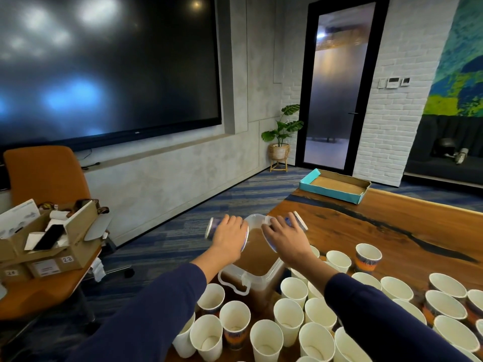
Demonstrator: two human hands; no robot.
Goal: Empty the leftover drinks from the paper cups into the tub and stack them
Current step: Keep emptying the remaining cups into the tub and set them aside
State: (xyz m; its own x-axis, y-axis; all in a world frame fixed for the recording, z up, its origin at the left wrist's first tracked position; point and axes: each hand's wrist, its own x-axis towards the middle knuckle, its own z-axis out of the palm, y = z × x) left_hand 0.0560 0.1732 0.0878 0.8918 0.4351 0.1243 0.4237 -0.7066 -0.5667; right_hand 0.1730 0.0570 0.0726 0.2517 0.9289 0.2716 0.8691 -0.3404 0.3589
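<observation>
1. The tub (252,279), clear plastic with a white handle, stands at the counter's (392,231) left edge and holds brown liquid well up its walls.
2. Two paper cups are tipped over the tub with their mouths facing inward above the liquid: the left cup (213,227) and the right cup (295,223).
3. The left hand (230,237) is wrapped over the left cup's side; the right hand (283,237) is likewise curled round the right cup. Both grips look firm.
4. No stream is discernible from either cup; whether liquid remains inside cannot be told.
5. Judgement: the pour is the step in hand. To do it well, keep both mouths inside the tub's rim, tilt fully and hold until drips stop, as the tub is fairly full and splashing is likely if cups are dumped fast.
6. Many upright cups (287,320) crowd the counter's near edge round the tub; some show residue.
7. A shallow teal-edged cardboard tray (334,185) sits at the counter's far end.
</observation>
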